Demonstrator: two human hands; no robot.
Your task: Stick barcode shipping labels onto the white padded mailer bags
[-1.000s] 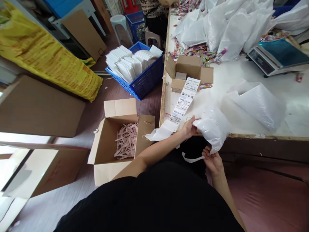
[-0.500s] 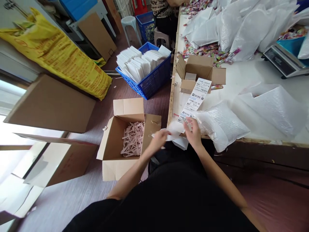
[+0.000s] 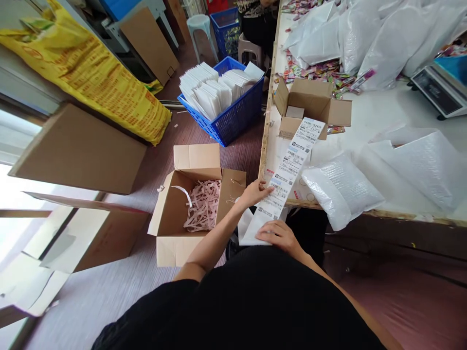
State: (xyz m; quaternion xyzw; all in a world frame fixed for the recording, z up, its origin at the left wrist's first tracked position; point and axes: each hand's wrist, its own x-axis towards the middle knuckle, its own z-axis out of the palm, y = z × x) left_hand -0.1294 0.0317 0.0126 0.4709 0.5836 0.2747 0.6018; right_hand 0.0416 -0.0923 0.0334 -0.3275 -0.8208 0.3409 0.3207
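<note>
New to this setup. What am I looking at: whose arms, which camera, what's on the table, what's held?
There's no robot here: the bare arms belong to a person wearing one camera on the head. Every picture comes from it, looking forward and down.

The left hand touches the side of a long strip of printed labels; the right hand lies over its lower end. Whether either grips it is hard to tell.

The strip reaches up to an open cardboard box on the white table. Also there: a plump white packet near the edge, white bags and a scale.
</note>
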